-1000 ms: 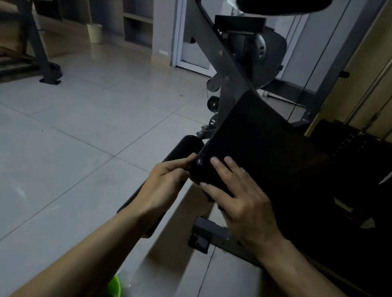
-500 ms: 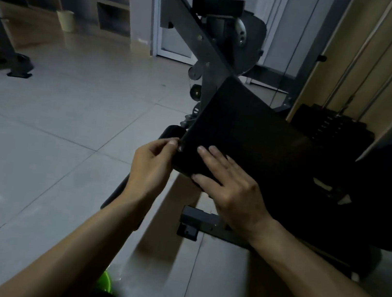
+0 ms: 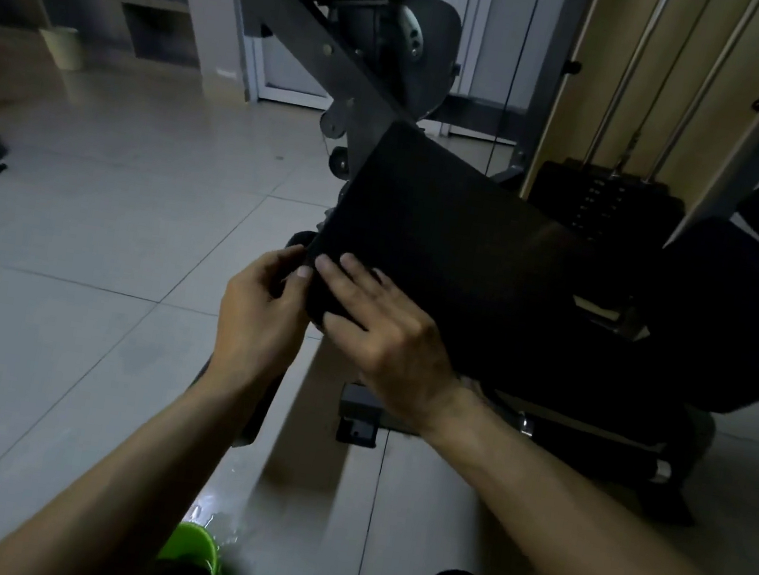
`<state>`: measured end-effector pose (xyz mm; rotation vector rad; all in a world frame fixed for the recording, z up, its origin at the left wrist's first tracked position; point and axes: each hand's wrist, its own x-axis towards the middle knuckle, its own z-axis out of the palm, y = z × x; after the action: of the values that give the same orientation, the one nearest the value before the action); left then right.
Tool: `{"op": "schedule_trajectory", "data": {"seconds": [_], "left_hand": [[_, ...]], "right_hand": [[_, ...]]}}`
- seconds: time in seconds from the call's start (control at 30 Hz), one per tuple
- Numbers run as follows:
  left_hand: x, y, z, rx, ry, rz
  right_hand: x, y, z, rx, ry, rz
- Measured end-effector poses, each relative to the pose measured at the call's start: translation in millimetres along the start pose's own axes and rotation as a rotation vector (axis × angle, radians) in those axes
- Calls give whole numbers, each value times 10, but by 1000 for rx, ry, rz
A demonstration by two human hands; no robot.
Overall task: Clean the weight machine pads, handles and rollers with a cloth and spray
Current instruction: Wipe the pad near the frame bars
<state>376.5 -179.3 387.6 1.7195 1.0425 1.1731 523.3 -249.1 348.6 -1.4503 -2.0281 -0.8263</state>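
Note:
The machine's black seat pad (image 3: 462, 250) slopes up toward the grey frame (image 3: 307, 35). My left hand (image 3: 260, 314) curls at the pad's near left corner and pinches its edge with thumb and fingers. Fingers straight, my right hand (image 3: 390, 333) lies on top of that same corner, its thumb at the pad's side. A black foam roller (image 3: 298, 239) shows just behind my left hand, mostly hidden. I cannot make out a cloth in this dim light.
A bright green object (image 3: 190, 549) sits low by my legs on a wet patch of tiled floor. The weight stack (image 3: 602, 197) and guide rods stand behind the pad. A grey base foot (image 3: 361, 415) lies under my right wrist. A pale bin (image 3: 61, 45) stands far left.
My left hand has come off the roller onto the pad's corner, close against my right hand. The view has shifted so the machine sits more centred.

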Motion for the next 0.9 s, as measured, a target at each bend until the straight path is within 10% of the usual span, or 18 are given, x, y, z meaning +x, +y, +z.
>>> {"op": "schedule_trajectory", "data": {"seconds": [0.23,0.67,0.9], "left_hand": [[-203,50,330,642,-237,706],[-293,279,1138,618,-401,716],[-359,170,1480,822,-496,758]], "right_hand": [[-1295,663,-508,-43,-120,244],[-1402,710,-393,-29,-125,270],[-2679,1282,-1070,81,-135,882]]}}
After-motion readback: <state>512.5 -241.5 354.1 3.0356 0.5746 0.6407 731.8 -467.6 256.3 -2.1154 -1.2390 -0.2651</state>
